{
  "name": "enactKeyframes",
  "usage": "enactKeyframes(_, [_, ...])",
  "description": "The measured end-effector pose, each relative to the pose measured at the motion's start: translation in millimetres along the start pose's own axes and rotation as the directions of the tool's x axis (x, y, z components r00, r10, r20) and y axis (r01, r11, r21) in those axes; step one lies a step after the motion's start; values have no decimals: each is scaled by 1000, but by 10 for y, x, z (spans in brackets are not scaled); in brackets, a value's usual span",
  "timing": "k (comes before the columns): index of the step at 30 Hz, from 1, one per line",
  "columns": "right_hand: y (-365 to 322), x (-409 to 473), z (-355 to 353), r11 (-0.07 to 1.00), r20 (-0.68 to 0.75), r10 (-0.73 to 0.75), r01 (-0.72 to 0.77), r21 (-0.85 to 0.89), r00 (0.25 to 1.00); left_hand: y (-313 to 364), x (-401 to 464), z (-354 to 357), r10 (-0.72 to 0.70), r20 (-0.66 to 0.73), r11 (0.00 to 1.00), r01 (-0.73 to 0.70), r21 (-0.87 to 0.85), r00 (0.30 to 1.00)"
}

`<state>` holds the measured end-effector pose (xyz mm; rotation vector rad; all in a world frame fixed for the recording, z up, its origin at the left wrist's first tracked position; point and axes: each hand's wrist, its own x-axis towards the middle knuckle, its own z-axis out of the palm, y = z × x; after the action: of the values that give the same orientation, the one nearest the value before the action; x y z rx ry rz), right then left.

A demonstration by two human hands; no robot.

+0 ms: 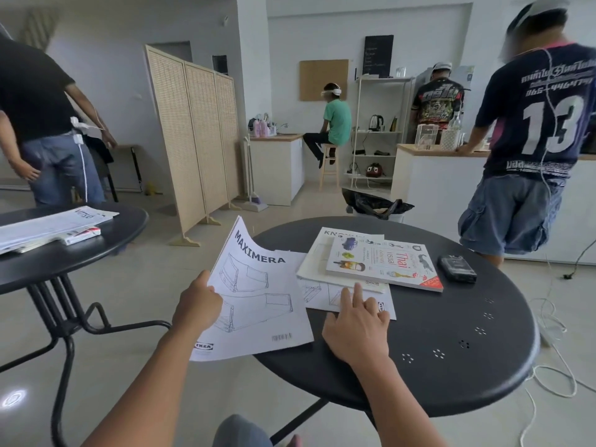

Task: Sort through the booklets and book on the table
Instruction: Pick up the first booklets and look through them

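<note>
the left hand [197, 304] gripped one maximera booklet [254, 298] by its left edge, tilted up over the near-left rim of the round table [451, 366]. the right hand [356, 330] lay loose, fingers spread, holding nothing, on a second booklet [351, 301] lying flat. a third booklet [317, 262] lay on that, with one book [383, 262] on top and one black device [456, 268] just beside it.

On the round table [451, 366] the book [385, 264] lies on stacked booklets [317, 266]; a small device [456, 268] sits right of it.

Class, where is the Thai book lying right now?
The Thai book tops the booklet stack mid-table, left of the black device, beyond the right hand.
</note>
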<state>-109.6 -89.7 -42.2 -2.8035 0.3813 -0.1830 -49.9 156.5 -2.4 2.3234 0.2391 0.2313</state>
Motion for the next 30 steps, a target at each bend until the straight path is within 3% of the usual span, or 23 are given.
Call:
enactKeyframes(15, [222, 305, -218, 922, 30, -301, 299, -247, 953, -132, 50, -49, -44, -43, 998, 42, -47, 998])
enactKeyframes(19, [273, 357, -279, 914, 125, -316, 337, -225, 940, -118, 24, -30, -94, -130, 995, 91, -33, 987])
enactKeyframes(23, [201, 378, -317, 922, 124, -301, 322, -216, 946, -129, 15, -51, -136, -236, 991, 130, -39, 962])
enactKeyframes(30, [31, 242, -323, 783, 156, -382, 409, -469, 911, -197, 63, -94, -146, -212, 989, 136, -62, 966])
